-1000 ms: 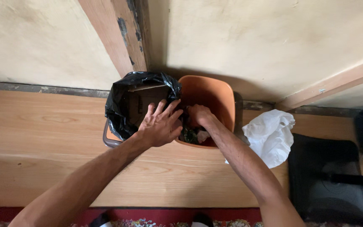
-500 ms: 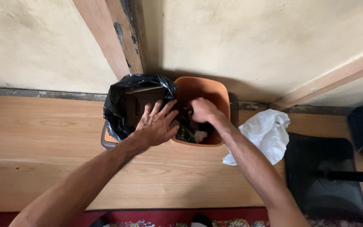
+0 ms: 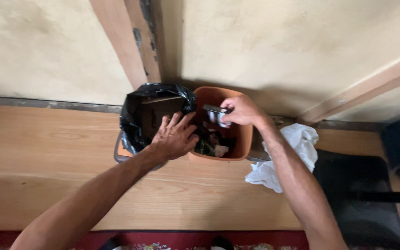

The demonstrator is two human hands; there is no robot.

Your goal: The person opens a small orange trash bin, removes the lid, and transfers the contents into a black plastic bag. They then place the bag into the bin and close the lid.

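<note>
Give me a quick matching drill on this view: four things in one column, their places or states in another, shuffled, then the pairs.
Things:
1. left hand
2. right hand
3. orange bin
4. white bag

Places or states:
A. lies crumpled on the wooden floor, right of the bin
B. holds a small dark item above the bin
C. rests spread on the black bag and bin edge
D. stands at the wall with scraps inside

Pairs: 1-C, 2-B, 3-D, 4-A

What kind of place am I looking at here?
Probably a room corner in a home: a wood-look floor meets a worn plaster wall, with an orange waste bin and black bin bag standing against it.
</note>
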